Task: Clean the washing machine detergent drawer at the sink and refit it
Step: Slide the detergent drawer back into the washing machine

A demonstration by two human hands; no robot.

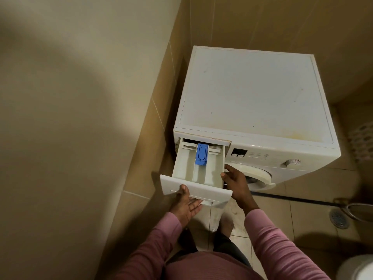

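We look down on the detergent drawer (181, 168), which is drawn most of the way out of its slot at the upper left corner of the washing machine (252, 93) front. Its long axis runs from the slot out toward the person. The wide front panel (203, 191) is the end nearest us, and the back end is still inside the opening. The drawer slopes a little downward and to the left as it comes out. Its three compartments lie lengthwise and open upward, and a blue insert (201, 154) sits in the middle one near the machine.

The left hand (184, 207) holds the front panel, palm up. The thumb lies on the panel face, and the fingers, held close together, reach into the handle recess beneath. The right hand (236, 182) grips the drawer's right side wall. Its thumb is on the upper edge and its forefinger lies along the side; the remaining fingers go under the wall, so we cannot tell how they lie. Both arms wear pink ribbed sleeves.

To the right of the slot the machine front shows a small display (238, 152), a dial (292, 162) and the round door (260, 174), which sits just behind the right hand. The machine stands in a corner of tan tiled walls. A bare foot (227, 223) rests on the tiled floor below the drawer, a floor drain (339, 219) lies well to the right, and a perforated white basket (361, 142) shows at the right edge.
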